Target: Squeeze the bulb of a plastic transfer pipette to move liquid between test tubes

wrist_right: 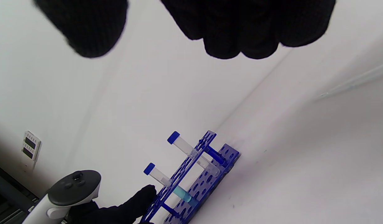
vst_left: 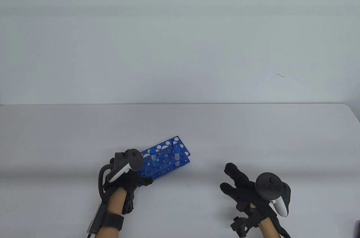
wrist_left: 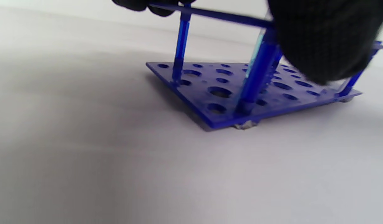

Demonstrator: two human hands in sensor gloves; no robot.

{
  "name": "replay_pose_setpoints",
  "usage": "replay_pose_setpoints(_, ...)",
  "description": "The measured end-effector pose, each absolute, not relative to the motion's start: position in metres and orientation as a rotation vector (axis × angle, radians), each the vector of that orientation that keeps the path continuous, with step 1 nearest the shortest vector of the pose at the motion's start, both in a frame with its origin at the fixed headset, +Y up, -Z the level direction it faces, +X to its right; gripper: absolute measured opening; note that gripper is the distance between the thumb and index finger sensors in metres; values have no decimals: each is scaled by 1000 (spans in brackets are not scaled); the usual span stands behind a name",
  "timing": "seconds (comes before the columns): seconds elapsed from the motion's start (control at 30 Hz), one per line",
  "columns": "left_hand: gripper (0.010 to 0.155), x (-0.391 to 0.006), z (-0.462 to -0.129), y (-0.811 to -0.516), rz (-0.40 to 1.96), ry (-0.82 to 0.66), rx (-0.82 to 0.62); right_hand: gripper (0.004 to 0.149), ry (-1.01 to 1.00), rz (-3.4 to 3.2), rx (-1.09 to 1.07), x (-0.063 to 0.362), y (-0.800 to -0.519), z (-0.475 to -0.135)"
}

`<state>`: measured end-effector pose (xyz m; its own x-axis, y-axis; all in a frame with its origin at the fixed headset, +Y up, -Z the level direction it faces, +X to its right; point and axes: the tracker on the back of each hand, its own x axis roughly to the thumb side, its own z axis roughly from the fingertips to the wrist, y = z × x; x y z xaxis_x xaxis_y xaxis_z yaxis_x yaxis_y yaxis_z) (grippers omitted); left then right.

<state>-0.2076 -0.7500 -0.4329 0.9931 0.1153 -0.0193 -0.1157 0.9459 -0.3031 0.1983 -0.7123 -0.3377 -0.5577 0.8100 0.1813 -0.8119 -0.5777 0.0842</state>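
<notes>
Rack (vst_left: pixel 166 159): on bench (vst_left: pixel 253 136); two capped tubes (vst_left: pixel 152 157) standing in it
Left hand (vst_left: pixel 126 176): grips rack's near end
Right hand (vst_left: pixel 247 190): right of rack, spread, empty
Pipette (wrist_right: pixel 353 82): faint, beyond rack
Risk: caps on; rack may tip if tugged

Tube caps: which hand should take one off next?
Right. The right hand is open and empty beside the rack; the left hand holds the rack's end.

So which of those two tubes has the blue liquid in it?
The tube nearer the left hand: pale blue liquid sits at its bottom. The other tube looks empty.
</notes>
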Motion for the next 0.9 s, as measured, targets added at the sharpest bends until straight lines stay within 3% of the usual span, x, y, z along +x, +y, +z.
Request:
replay_pose_setpoints(0.6,119,-211,-428,-753,202,-36,-177,83,-15,2173,231,201,-712,-339)
replay_pose_setpoints(0.9,119,-201,-398,-731,240,-264,-105,83,-44,2147,199,211,-709,-340)
